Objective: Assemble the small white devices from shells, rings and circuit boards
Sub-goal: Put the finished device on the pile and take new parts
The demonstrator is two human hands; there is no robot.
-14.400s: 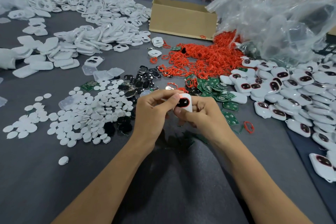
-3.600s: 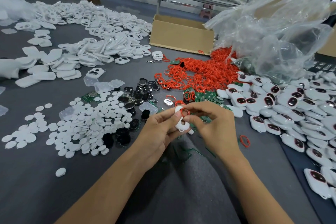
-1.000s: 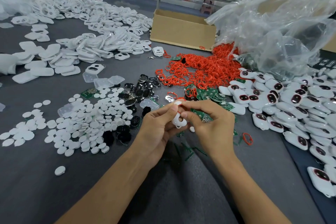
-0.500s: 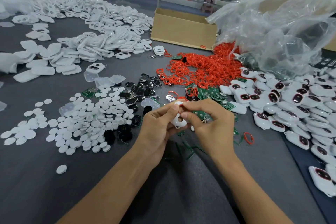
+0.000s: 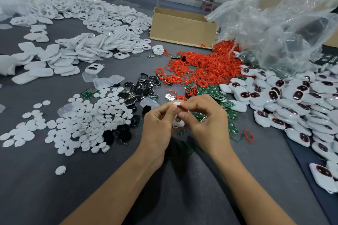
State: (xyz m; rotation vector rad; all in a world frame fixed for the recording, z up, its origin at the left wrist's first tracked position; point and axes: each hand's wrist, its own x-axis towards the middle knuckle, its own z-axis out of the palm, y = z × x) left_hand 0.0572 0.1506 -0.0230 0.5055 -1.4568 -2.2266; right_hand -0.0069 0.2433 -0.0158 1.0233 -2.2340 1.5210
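While both hands meet over the middle of the grey table, the left hand pinches the upper edge of a white shell between thumb and curled forefinger, its other fingers folded behind. The right hand, fingers bent inward, pinches a red ring against the top of that same shell, so shell and ring sit raised off the cloth between the two sets of fingertips; how far the ring is seated cannot be told. From the hands, a heap of red rings lies at twelve to one o'clock, with green circuit boards just beside the right hand at about two o'clock. Finished white devices with dark windows are piled from two to four o'clock, reaching the table's edge. One loose ring lies alone at about four o'clock. White discs spread across nine o'clock, a lone disc well apart at eight, and black parts sit at eleven o'clock between the discs and the rings. Empty white shells are heaped far off at ten to eleven o'clock. A cardboard box stands at twelve o'clock beyond the rings, and a crumpled clear plastic bag rises at one to two o'clock.
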